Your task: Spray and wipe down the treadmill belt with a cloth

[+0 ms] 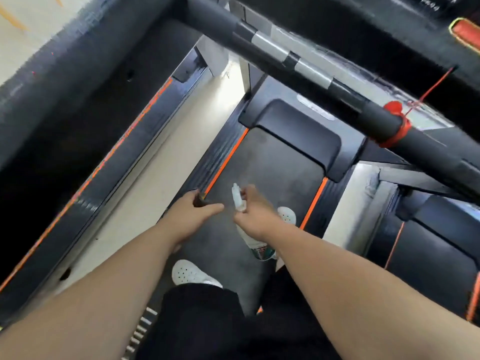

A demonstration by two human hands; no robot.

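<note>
Right, working outward from my hands:

- My right hand [255, 213] is curled round the neck of the spray bottle [238, 197]. Its white nozzle points toward 11 o'clock and its body hangs below the wrist.
- My left hand [193, 213], just beside it at 9 o'clock, pinches a small dark wad that I take to be the cloth [199, 200] (too bunched to be sure).
- The treadmill belt [272, 162] lies under both hands and runs off toward 1 o'clock, up to the motor cover [298, 133]. It looks dusty and grey there.
- I judge this to be the spraying step. I'd tip the nozzle down onto the belt, not across at the left hand, and mist in short bursts over the stretch ahead.
- I'd hold the cloth clear at 9 o'clock until the mist lands, then wipe in strokes across the belt.
- My shoes [191, 272] stand on the belt at 6 o'clock, so that patch has to wait, and wet belt underfoot could be slippery.
</note>
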